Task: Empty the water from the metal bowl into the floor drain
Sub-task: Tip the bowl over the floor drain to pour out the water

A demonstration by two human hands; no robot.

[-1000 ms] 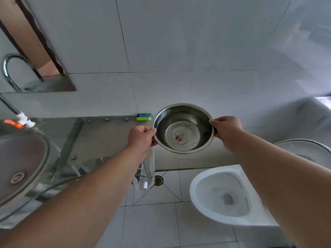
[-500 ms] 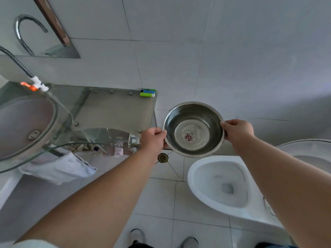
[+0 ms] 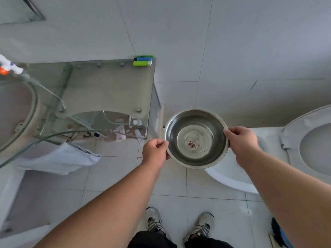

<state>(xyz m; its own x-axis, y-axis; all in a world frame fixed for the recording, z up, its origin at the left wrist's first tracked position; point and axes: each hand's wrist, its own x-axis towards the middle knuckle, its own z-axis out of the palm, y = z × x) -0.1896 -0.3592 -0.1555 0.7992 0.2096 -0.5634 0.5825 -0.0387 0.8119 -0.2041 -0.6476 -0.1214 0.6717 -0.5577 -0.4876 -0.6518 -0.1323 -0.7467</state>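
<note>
Item: round, shiny stainless-steel bowl [image 3: 196, 138] with a red mark printed on its flat bottom; held roughly level above the floor, between glass tabletop and toilet.
Contents: shallow clear water likely; hard to tell through the glare.
Left hand [image 3: 155, 152]: closed on the bowl's left rim, thumb over the lip.
Right hand [image 3: 240, 141]: closed on the right rim, fingers curled under.
Floor drain: not visible; possibly hidden beneath the bowl.
Surroundings: white ceramic toilet [image 3: 231, 176] at right; frosted glass tabletop [image 3: 111, 88] at left, green and blue lighters [image 3: 142, 61] at its back corner; pale tiled floor [image 3: 125, 176].
Step in hand: carrying and positioning; pouring not begun.
Next move: lower the bowl, centre it over the drain, tip slowly to limit splashing.
</note>
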